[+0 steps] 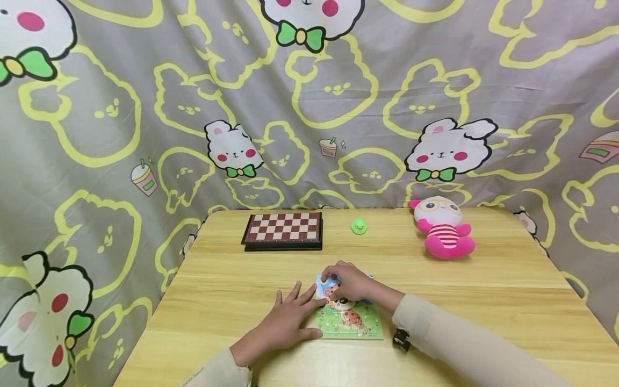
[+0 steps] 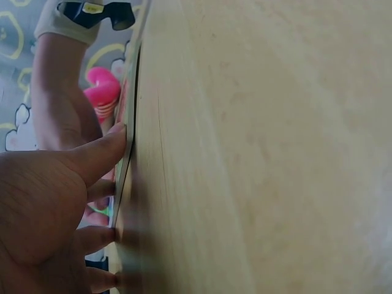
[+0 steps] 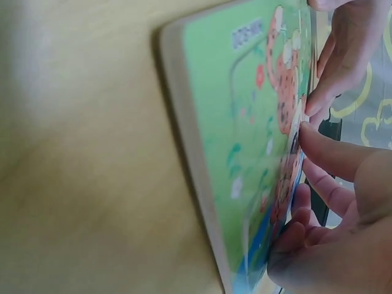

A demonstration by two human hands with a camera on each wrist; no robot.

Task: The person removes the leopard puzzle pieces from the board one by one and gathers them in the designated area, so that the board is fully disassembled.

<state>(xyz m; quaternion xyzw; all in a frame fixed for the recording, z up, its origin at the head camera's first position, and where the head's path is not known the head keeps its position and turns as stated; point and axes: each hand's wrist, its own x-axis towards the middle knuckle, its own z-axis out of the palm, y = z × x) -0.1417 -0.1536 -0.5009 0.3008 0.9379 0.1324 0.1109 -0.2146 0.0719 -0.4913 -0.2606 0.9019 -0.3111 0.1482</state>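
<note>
A jigsaw puzzle [image 1: 353,321] with a spotted leopard on green grass and blue sky lies flat on the table. My left hand [image 1: 286,321] rests at its left side with the fingers spread; in the left wrist view the thumb [image 2: 110,150] touches the board's edge. Over the upper part of the picture arches my right hand [image 1: 352,281]. Its thumb and forefinger pinch at a puzzle piece near the upper left, while the other fingers [image 3: 288,239] curl in, as the right wrist view shows. The hand hides part of the piece and of the upper right of the picture.
Behind the puzzle, on the wooden table [image 1: 203,301], lie a checkered board-game box [image 1: 282,228] at left, a small green duck toy [image 1: 359,226] in the middle and a pink plush toy [image 1: 444,228] at right. A patterned curtain [image 1: 309,107] hangs behind the table.
</note>
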